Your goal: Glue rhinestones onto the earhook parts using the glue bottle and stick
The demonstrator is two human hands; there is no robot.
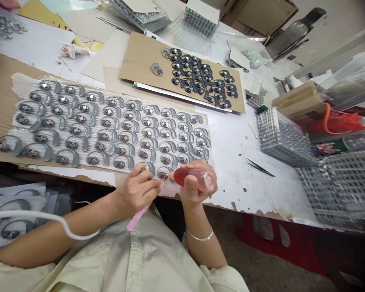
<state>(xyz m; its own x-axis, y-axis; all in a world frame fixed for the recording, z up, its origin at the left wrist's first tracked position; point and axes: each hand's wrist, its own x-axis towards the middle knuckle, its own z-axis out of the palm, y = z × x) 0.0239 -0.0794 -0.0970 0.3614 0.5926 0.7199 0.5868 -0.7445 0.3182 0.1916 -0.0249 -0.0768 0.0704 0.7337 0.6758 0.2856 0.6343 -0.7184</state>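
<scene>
My right hand [197, 180] is closed around a squeeze bottle [197, 178] of pinkish-red liquid, its base turned up toward me. The bottle's nozzle end points left, at a grey ear-hook earphone part [162, 174] in the front row. My left hand [140, 188] is closed on a slim pink tool [136, 219]; its flat end sticks out below the palm and its tip comes close to the same part. Rows of similar grey ear-hook parts [106, 136] lie on a white ribbed sheet [211, 152] beneath and beyond my hands.
Behind the sheet, a brown cardboard [142, 56] carries several black ear-hook parts [196, 71]. Black tweezers [260, 167] lie at the right. Stacked clear trays [286, 134] and an orange-red bag [337, 121] stand beyond. A white cord [57, 219] crosses my left forearm.
</scene>
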